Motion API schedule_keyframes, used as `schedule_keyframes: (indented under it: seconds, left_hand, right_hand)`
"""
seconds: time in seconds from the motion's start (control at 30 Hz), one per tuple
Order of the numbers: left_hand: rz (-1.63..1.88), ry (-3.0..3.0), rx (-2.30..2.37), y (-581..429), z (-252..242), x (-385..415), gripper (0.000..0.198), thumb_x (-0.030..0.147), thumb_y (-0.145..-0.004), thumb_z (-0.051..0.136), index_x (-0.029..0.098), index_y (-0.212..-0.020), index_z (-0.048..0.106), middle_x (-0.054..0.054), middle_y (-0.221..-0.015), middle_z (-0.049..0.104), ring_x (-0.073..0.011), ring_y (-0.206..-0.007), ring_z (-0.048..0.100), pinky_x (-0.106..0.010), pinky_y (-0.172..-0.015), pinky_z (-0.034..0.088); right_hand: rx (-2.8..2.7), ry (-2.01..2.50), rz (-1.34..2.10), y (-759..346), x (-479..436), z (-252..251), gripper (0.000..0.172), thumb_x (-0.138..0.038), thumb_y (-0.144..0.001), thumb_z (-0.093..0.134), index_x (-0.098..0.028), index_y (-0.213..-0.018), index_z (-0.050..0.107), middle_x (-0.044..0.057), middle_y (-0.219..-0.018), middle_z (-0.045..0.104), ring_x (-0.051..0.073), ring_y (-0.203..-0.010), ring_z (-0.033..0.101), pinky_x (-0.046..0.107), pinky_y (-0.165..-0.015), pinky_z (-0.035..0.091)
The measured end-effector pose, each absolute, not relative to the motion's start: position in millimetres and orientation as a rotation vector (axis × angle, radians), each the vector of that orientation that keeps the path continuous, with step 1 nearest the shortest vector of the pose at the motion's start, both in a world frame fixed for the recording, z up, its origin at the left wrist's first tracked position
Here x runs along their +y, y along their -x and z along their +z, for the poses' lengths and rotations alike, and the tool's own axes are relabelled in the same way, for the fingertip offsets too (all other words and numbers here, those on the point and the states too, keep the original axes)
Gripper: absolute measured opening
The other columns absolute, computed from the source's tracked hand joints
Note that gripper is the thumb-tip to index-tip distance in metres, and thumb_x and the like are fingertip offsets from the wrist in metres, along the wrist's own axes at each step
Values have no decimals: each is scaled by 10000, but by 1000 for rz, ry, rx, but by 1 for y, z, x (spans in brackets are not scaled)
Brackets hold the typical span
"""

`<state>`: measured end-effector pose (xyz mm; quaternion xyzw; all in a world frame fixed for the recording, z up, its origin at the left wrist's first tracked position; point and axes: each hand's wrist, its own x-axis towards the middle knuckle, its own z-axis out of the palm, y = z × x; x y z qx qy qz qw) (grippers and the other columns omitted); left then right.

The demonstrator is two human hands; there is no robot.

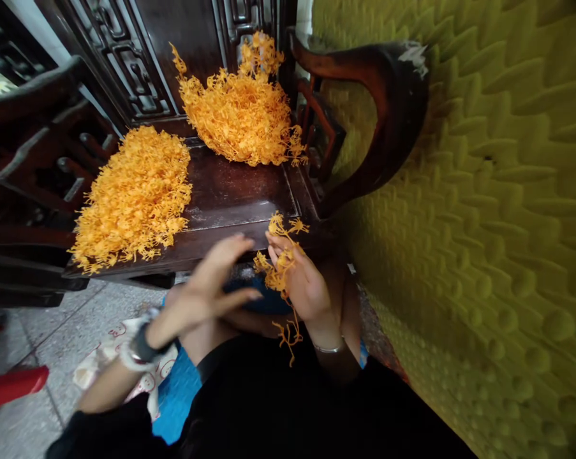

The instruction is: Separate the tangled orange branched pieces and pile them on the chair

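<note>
Several small orange plastic pieces (pixel 279 271), linked in a loose strand, lie in my right hand (pixel 309 287), whose fingers curl around them; some dangle below the palm. To the left, my left hand (pixel 208 287) is blurred, with thumb and fingers spread apart and nothing seen between them. Beyond my hands, two heaps of similar orange pieces rest on a dark wooden chair seat (pixel 235 191): a wide heap (pixel 137 194) at the left, and a taller heap (pixel 244 115) against the chair back.
A curved wooden armrest (pixel 393 115) rises at the right, beside a yellow-green textured panel (pixel 498 223). Another carved armrest (pixel 43 159) stands at the left. Below are a patterned white cloth (pixel 161 373), a red object (pixel 13 387) and the speckled floor (pixel 72 331).
</note>
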<state>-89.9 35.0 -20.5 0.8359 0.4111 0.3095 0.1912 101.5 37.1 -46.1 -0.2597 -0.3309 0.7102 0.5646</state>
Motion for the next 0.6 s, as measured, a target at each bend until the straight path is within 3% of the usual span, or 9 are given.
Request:
schedule_keyframes:
  seconds: [0.07,0.17,0.23,0.3,0.5,0.6]
  left_hand:
    - [941,-2294,994,52,-50,13,771,433,-804,653,264,-1446,261,-137,-1454,385,-306,-1352,335,-500,-1092,311]
    - [1228,-1973,1150,19,-76,7,478,340,-888,554,327,-1336,389,-97,-1254,529,-264,-1166,476,-457,-988,386]
    - [1329,-1804,1184,9,-80,10,248,346,-908,514,334,-1156,522,-65,-1046,585,-249,-994,523,-423,-877,421]
    - [1397,-1635,1188,6,-78,13,138,363,-928,473,318,-1006,578,-45,-930,590,-227,-891,537,-392,-816,426]
    - [1660,-956,1070,11,-69,13,209,422,-916,493,263,-841,606,-14,-820,595,-153,-768,573,-293,-740,470]
    - [1717,-558,852,21,-63,14,169,374,-874,555,229,-789,573,14,-740,540,-95,-624,524,-214,-591,454]
  right_hand:
    - [-864,680,1574,-95,37,-44,376,-358,-951,355,-221,-1215,585,9,-1412,504,168,-1382,352,382,-1194,201]
    - [-1057,817,1382,-91,37,-45,464,-446,-969,318,-240,-1350,485,-20,-1522,347,158,-1442,214,371,-1212,121]
    - [-1191,862,1332,-92,36,-47,493,-492,-952,370,-248,-1367,472,-18,-1530,331,168,-1453,178,368,-1217,79]
    - [-1240,858,1373,-94,33,-51,523,-524,-933,407,-254,-1379,455,1,-1515,358,190,-1443,212,383,-1213,103]
    - [-1397,893,1333,-86,18,-67,570,-499,-913,477,-243,-1409,358,90,-1411,467,229,-1299,442,384,-1097,343]
    - [-1689,980,1163,-79,14,-73,323,-381,-910,514,-206,-1180,539,112,-1187,604,226,-1091,567,360,-957,425]
